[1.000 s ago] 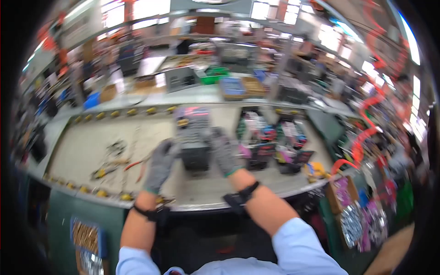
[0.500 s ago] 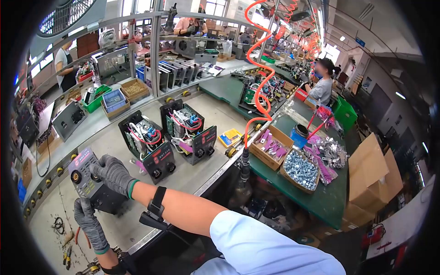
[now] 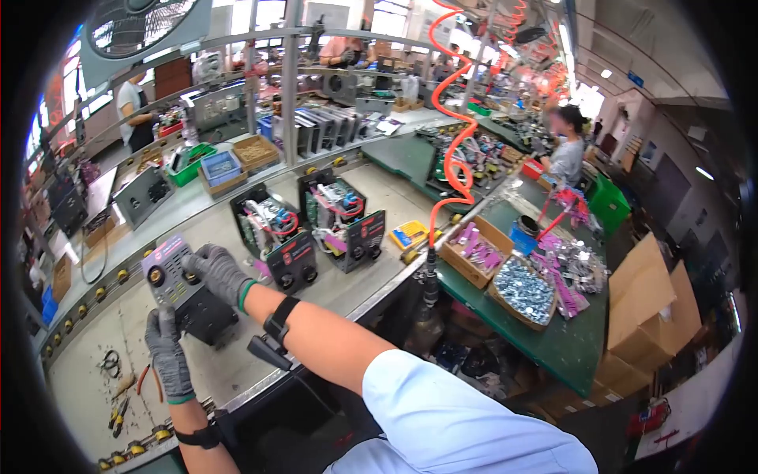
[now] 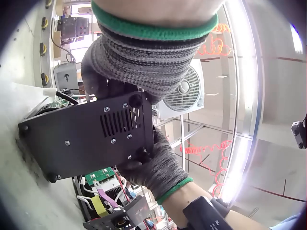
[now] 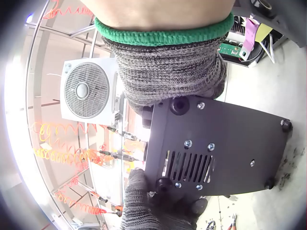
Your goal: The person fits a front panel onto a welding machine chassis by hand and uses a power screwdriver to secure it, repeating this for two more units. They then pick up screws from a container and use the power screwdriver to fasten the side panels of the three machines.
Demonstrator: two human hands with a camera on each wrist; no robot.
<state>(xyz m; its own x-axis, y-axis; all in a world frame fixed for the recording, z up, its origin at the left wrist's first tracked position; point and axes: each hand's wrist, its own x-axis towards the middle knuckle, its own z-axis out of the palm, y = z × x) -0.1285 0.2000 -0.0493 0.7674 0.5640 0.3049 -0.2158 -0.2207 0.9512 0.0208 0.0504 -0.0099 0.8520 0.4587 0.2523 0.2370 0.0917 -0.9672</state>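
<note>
A black metal-cased machine (image 3: 207, 316) with a grey knobbed front panel stands on the bench, front end tipped up. Its vented underside (image 4: 86, 136) with screws and rubber feet faces both wrist cameras, and its rear edge is down at the bench top. My left hand (image 3: 168, 355), in a grey knit glove with green cuff, grips the near side by the panel. The right hand (image 3: 219, 276), gloved alike, holds the opposite side, its fingers at a knob on the panel. Beyond it are two uncovered machines (image 3: 298, 265) (image 3: 371, 239) showing boards and wires.
Pliers (image 3: 118, 416) and an orange-handled tool (image 3: 141, 381) lie on the bench at left. A yellow box (image 3: 410, 235) sits right of the machines. A coiled orange hose (image 3: 448, 162) hangs over cartons of purple strips (image 3: 479, 251) and bolts (image 3: 523, 292). Rollers (image 3: 69, 325) line the bench edge.
The head view has swung right since one second ago, so the bench and machine appear further left and sharper. Both hands stay on the machine, which has barely moved in the last half second.
</note>
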